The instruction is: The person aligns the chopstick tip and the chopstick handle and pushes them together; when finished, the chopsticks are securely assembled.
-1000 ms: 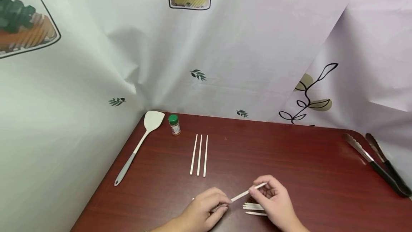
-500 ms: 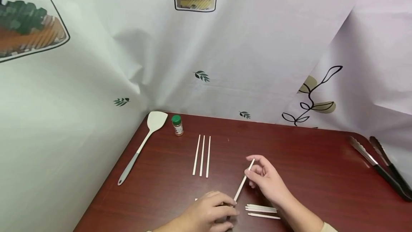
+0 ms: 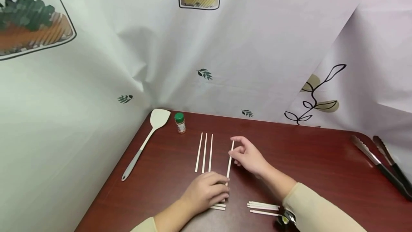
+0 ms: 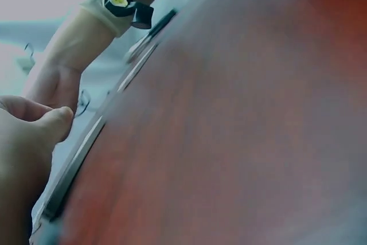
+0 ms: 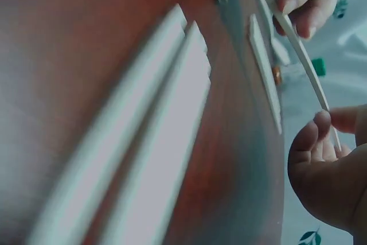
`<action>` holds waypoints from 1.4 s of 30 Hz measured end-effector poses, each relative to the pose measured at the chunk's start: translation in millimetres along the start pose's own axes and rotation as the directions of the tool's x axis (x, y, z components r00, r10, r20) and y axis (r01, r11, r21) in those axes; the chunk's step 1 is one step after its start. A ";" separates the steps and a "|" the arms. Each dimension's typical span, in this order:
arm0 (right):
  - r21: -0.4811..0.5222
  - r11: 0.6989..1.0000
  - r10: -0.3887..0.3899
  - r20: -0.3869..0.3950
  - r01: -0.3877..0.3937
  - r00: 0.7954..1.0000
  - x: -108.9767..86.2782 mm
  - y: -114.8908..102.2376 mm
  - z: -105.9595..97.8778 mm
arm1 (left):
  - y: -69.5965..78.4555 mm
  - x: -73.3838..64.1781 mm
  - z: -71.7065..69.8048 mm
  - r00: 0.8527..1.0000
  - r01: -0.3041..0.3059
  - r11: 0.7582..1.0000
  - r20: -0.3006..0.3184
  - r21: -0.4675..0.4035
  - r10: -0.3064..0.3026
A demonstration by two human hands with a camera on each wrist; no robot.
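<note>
My right hand (image 3: 248, 155) pinches a thin white stick (image 3: 229, 165) near its far end, between thumb and fingers. My left hand (image 3: 206, 191) holds the same stick lower down, its thumb and fingertips at the near end in the right wrist view. The stick stands almost lengthwise, right of three parallel white sticks (image 3: 204, 156) lying on the table. Ends of more white sticks (image 3: 219, 207) show crosswise under the left hand, which hides the rest. Several sticks (image 3: 264, 206) lie side by side at front right, large and close in the right wrist view.
A white spatula (image 3: 146, 142) with a grey handle lies along the left edge of the dark red table (image 3: 305, 160). Behind the sticks stands a green-capped spice jar (image 3: 180, 123). Black-handled tongs (image 3: 386, 167) lie at far right. A printed cloth hangs behind.
Both hands have moved forward and left with the stick. It has turned from slanting rightward to almost lengthwise, next to the three sticks.
</note>
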State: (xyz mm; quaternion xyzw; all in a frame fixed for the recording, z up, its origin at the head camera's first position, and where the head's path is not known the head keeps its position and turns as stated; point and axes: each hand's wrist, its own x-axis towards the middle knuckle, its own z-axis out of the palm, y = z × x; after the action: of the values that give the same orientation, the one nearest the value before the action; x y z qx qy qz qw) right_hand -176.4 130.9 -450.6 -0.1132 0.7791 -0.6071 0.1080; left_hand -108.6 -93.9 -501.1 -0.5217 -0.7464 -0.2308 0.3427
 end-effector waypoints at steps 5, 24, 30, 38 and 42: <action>-0.122 0.992 -0.005 0.053 0.012 0.999 39.0 9.0 3.1 | -23.7 -4.0 1.4 0.991 0.090 0.992 0.087 0.086 -0.098; -0.646 0.758 -0.021 0.106 0.085 0.994 71.5 9.3 8.2 | -29.6 -7.7 4.2 0.934 0.276 0.953 0.201 0.128 -0.297; -0.666 0.742 -0.021 0.083 0.071 0.996 73.3 5.5 9.8 | -28.8 -8.6 3.7 0.926 0.318 0.938 0.166 0.140 -0.339; -0.601 0.798 0.025 0.095 0.037 0.995 70.6 5.2 3.3 | -29.6 -10.0 6.0 0.923 0.346 0.931 0.138 0.117 -0.360; -0.457 0.889 0.105 0.123 -0.037 0.987 57.8 1.3 -10.8 | -28.9 -8.8 6.0 0.939 0.323 0.943 0.100 0.079 -0.330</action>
State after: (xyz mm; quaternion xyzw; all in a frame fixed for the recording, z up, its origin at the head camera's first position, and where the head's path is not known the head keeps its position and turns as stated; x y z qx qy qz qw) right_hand -234.8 123.3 -451.0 -0.1503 0.8927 -0.3948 0.1568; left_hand -135.4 -105.2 -511.2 -0.3921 -0.8473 -0.2317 0.2733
